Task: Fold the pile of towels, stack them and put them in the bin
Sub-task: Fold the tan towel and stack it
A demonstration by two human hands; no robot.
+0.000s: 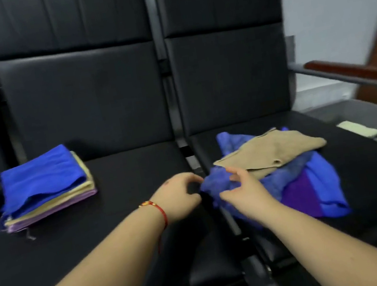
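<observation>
Both bare forearms reach up from the bottom of the frame to the middle. The right hand [241, 190] pinches the near corner of a crumpled blue towel [216, 183]; the left hand [178, 195], a red string bracelet [157, 210] on its wrist, has its curled fingertips at that same corner, though whether they grip it I cannot tell. That towel belongs to the loose pile [287, 171] at centre right: four towels show, tan on top. At middle left sits a folded stack [45, 186], at least three layers, blue uppermost. Both lie on black padded seats [125, 173]; a wooden armrest [357, 72] stands at the right edge.
</observation>
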